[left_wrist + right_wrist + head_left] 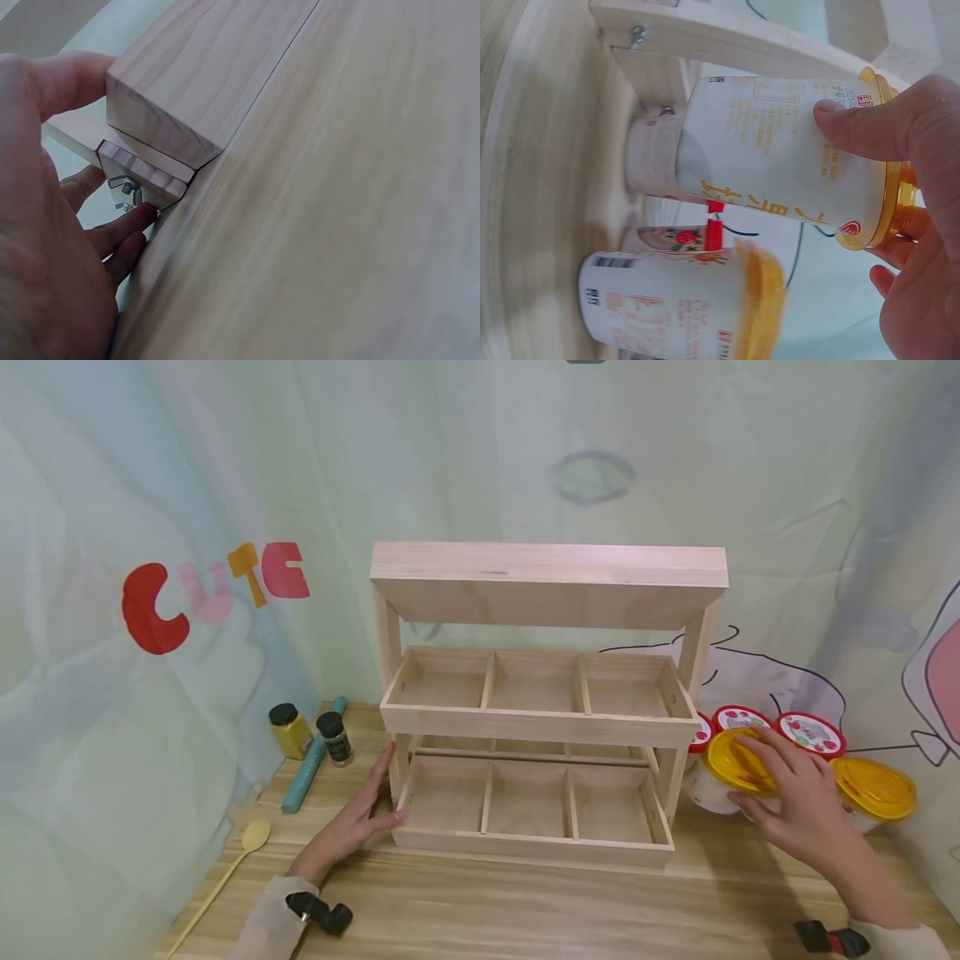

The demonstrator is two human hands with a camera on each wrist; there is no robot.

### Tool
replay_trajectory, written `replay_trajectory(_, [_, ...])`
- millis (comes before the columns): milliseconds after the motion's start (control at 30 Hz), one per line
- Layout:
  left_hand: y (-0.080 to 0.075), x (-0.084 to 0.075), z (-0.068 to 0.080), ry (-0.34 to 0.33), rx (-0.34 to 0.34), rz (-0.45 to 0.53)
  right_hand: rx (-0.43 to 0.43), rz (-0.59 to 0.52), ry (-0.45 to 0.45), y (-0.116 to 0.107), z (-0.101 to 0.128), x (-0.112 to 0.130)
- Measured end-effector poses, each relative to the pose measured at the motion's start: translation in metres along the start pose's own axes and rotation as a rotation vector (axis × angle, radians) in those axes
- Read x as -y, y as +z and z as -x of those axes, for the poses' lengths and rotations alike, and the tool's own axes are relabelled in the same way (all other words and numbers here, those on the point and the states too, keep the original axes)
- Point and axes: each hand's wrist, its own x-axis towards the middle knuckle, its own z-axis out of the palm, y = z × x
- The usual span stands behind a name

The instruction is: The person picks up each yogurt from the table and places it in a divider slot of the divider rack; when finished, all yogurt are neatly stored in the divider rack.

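Note:
A pale wooden rack (pixel 547 718) with two tiers of three open compartments and a slanted top board stands on the wooden table (pixel 525 902). My left hand (pixel 381 793) rests against its lower left corner, fingers (pixel 120 229) straight along the side and thumb at the front rail. To the right of the rack, my right hand (pixel 750 772) grips a white tub with a yellow lid (pixel 729 764). Its fingers spread over the lid and the thumb presses the tub's printed side (pixel 780 157). All the rack's compartments that show hold nothing.
Two red-lidded tubs (pixel 810 732) and another yellow-lidded tub (pixel 873 789) crowd the right rear corner. At the left stand a yellow spice jar (pixel 288 731), a dark jar (pixel 334 737), a teal cylinder (pixel 311 768) and a yellow spoon (pixel 243 852). A cloth backdrop hangs close behind.

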Motion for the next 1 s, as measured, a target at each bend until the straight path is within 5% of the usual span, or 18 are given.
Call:
replay_trajectory(500, [0.0,0.001,-0.001,-0.005,0.016,0.074,-0.012,-0.074,-0.02,-0.022,0.005,0.034])
replay_trajectory(1000, [-0.001,-0.004,0.001,-0.011,0.021,0.08,-0.002,-0.156,-0.061,-0.013,0.004,0.059])
